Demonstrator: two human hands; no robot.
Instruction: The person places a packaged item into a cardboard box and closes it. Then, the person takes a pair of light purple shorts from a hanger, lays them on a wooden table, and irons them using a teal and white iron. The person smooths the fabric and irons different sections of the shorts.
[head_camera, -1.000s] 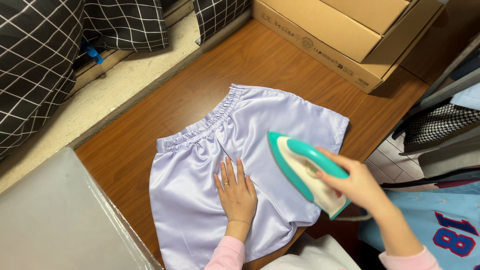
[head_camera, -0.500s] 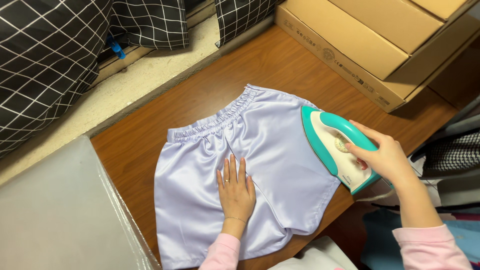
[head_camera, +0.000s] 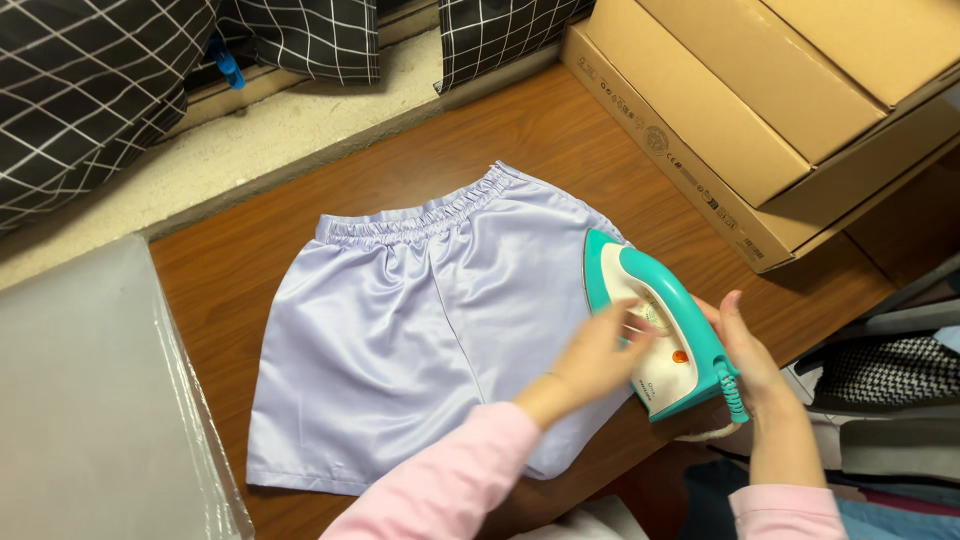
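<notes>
Pale lilac satin shorts with an elastic waistband lie flat on a brown wooden table. A teal and white iron rests on the shorts' right edge, nose pointing away from me. My right hand grips the iron's right side near its rear. My left hand, in a pink sleeve, reaches across the shorts, and its blurred fingertips touch the iron's white top by the dial.
Stacked cardboard boxes crowd the table's far right. Black checked fabric hangs beyond a pale ledge at the back. A grey plastic-wrapped slab borders the table's left side. Folded clothes lie below the right edge.
My left hand lifted off the shorts and moved right onto the iron. The iron slid toward the shorts' right edge, and the view shifted.
</notes>
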